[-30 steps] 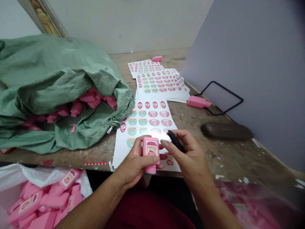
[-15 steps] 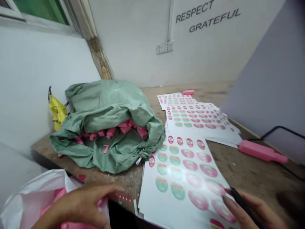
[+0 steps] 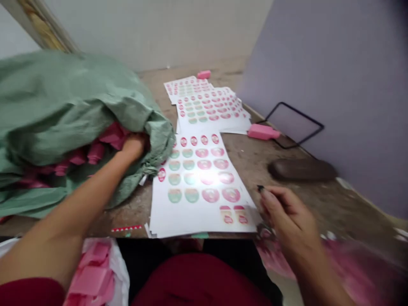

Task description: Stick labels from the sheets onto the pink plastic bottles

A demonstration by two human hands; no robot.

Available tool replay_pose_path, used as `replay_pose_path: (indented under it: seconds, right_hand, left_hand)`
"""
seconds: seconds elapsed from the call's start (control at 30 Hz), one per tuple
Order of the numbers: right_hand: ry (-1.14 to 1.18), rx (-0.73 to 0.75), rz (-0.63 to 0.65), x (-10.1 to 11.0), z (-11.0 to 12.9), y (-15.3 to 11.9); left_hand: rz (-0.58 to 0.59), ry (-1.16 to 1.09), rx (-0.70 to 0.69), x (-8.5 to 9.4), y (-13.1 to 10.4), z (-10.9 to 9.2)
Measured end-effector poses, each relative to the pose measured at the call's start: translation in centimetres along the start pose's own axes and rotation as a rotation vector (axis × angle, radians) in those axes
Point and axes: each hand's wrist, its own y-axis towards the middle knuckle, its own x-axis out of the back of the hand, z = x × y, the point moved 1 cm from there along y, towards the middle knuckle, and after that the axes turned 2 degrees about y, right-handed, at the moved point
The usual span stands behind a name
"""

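My left hand (image 3: 134,145) reaches into the mouth of a green sack (image 3: 95,80), beside pink bottles (image 3: 95,152); its fingers are hidden inside. My right hand (image 3: 282,208) is above the table's front edge, right of the sticker sheets (image 3: 204,216), with its fingers closed round a small black object (image 3: 260,188), most of which is hidden. Round green and pink stickers cover the nearest sheet.
More sticker sheets (image 3: 216,123) lie farther back, with a pink bottle (image 3: 204,75) behind them and another (image 3: 263,131) at their right. A dark case (image 3: 302,170) and a black wire frame (image 3: 318,126) stand near the panel. White bag (image 3: 123,272) below holds pink bottles.
My left hand has gone from above the white bag into the green sack. My right hand has lifted off the stickers and moved right of the sheet. The view has turned right and down.
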Motion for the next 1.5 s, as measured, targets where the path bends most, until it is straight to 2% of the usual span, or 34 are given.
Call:
replay_pose_path:
  seconds: [0.07,0.13,0.2,0.27,0.33,0.37,0.43,0.5,0.57,0.6,0.67,0.73,0.83,1.0,1.27,1.37,1.5]
  right_hand:
    - [0.043,-0.033,0.013,0.1,-0.4,-0.1]
    - [0.093,-0.068,0.036,-0.1,-0.9,-0.3]
    - [0.138,-0.098,0.090,-0.6,-1.0,-0.4]
    - [0.143,-0.089,0.159,-0.9,-0.7,-0.4]
    - [0.090,-0.046,0.205,-1.0,-0.2,-0.5]
    - [0.034,-0.022,0.224,-0.8,0.0,-0.5]
    - [-0.131,0.021,0.275,-0.4,0.3,-0.7]
    - [-0.333,0.058,0.331,0.0,0.5,-1.0]
    - [-0.490,0.110,0.351,0.2,0.6,-1.2]
    - [-0.544,0.142,0.347,0.2,0.6,-1.3]
    - [-0.621,0.213,0.329,0.1,0.6,-1.3]
    - [-0.682,0.281,0.312,-0.2,0.7,-1.3]
    - [-0.724,0.361,0.282,-0.5,0.6,-1.2]
    - [-0.732,0.415,0.278,-0.7,0.3,-1.3]
    - [-0.869,0.504,0.196,-1.1,1.0,-1.7]
    - [-0.880,0.470,0.205,-1.2,1.0,-1.7]
    - [-0.763,0.319,0.280,-1.0,0.7,-1.3]
  left_hand:
    - [-0.040,-0.103,0.041,-0.1,0.0,0.9]
    - [-0.101,-0.229,0.096,0.5,-1.6,1.4]
    - [-0.186,-0.352,0.143,1.6,-4.6,1.1]
    - [-0.282,-0.531,0.186,2.9,-8.4,-0.4]
    - [-0.335,-0.899,0.255,4.1,-12.0,-2.7]
    - [-0.291,-1.094,0.292,4.4,-13.5,-4.2]
    - [-0.028,-1.471,0.372,4.2,-15.6,-7.5]
    - [0.263,-1.752,0.451,3.0,-16.4,-10.8]
    - [0.450,-1.910,0.523,1.3,-16.4,-13.6]
    - [0.507,-1.946,0.546,0.3,-16.2,-14.9]
    - [0.541,-1.955,0.576,-1.3,-15.6,-16.8]
    - [0.504,-1.926,0.585,-2.5,-15.2,-17.9]
    - [0.460,-1.894,0.562,-3.4,-15.0,-18.7]
    - [0.445,-1.888,0.535,-3.6,-15.1,-18.7]
    - [0.453,-1.893,0.514,-3.4,-15.1,-18.8]
    - [0.463,-1.888,0.498,-3.4,-15.1,-18.9]
    - [0.468,-1.892,0.495,-3.4,-15.0,-18.9]
